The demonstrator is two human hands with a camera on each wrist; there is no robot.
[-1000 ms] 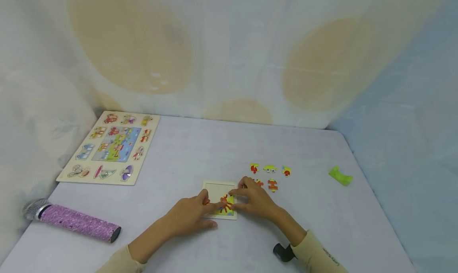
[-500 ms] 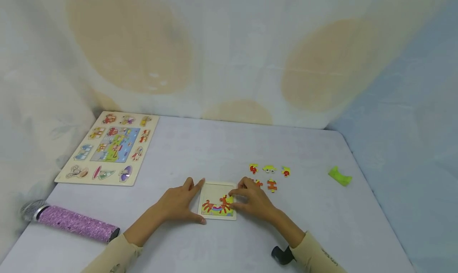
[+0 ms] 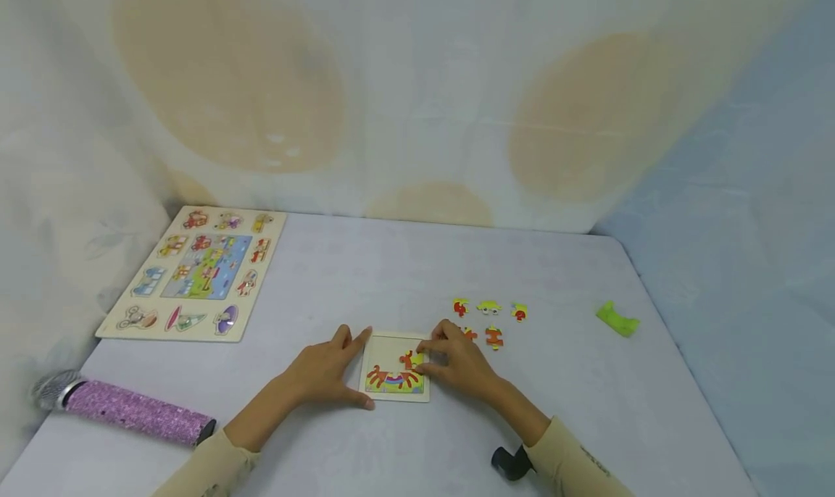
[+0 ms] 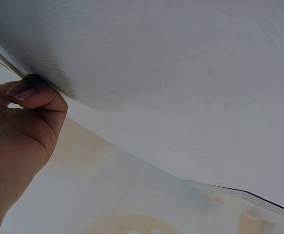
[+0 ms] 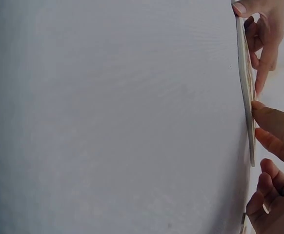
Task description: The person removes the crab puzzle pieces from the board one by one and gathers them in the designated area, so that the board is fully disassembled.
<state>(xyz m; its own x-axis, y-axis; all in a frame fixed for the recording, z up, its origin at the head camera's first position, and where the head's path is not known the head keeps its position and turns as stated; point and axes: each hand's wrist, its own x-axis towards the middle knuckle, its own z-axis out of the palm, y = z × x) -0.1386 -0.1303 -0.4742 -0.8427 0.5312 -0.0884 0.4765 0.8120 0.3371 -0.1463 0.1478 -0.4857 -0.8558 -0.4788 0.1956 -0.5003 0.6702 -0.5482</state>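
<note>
A small square wooden puzzle tray [image 3: 394, 343] lies on the table, its lower part filled with pieces that show a red animal and a rainbow. My left hand [image 3: 326, 370] braces the tray's left side, index fingertip at the far corner and thumb at the near one. At the tray's right side, my right hand [image 3: 463, 363] pinches a red and yellow puzzle piece [image 3: 416, 359] between thumb and index finger, partly hidden by the fingertips. In the right wrist view the right thumb [image 5: 271, 119] lies right over the tray's edge.
Several loose puzzle pieces [image 3: 493, 337] lie beyond my right hand. A larger picture puzzle board [image 3: 244, 316] sits at the far left, a glittery pink microphone [image 3: 137, 410] at the near left. A green piece [image 3: 617, 320] lies far right; a black object [image 3: 511, 464] is beside the right sleeve.
My left hand has drawn back from over the pieces to the tray's left edge, uncovering the animal picture. The right fingers stay at the right-hand piece, which now sits slightly farther up the tray.
</note>
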